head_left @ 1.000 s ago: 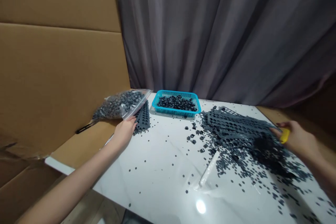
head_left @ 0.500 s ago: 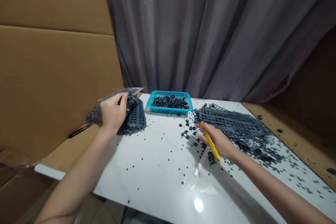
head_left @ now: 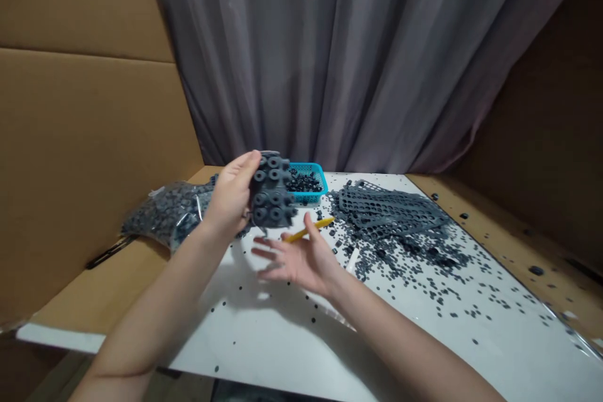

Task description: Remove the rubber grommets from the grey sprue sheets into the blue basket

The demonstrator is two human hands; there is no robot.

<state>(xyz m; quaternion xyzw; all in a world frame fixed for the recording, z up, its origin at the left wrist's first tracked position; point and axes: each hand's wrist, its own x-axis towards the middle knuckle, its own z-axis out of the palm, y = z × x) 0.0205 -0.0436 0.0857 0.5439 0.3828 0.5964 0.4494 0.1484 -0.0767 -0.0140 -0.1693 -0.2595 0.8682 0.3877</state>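
Observation:
My left hand [head_left: 234, 193] grips a dark grey rubbery sheet [head_left: 274, 191] with rows of raised rings, upright above the table. Its fingers behind the sheet are hidden. Just below and to the right is my right hand [head_left: 301, 262], palm turned up and fingers spread. A slim yellow pen-like tool [head_left: 321, 224] rests between its thumb and index finger, the tip pointing right. Left of my left hand lies a clear plastic bag [head_left: 162, 210] full of dark grey pieces. Behind the held sheet stands a blue basket [head_left: 325, 185] with small black parts, partly hidden.
Perforated dark sheets [head_left: 386, 207] lie stacked at the right, with many small dark bits scattered around them. A white strip [head_left: 352, 260] lies near my right wrist. Cardboard walls [head_left: 85, 157] stand at the sides, and a grey curtain [head_left: 301, 56] hangs behind the table.
My left hand has moved right from the bag and now holds up a ringed sheet. My right hand has moved left towards it and turned palm up, with the yellow tool still in it.

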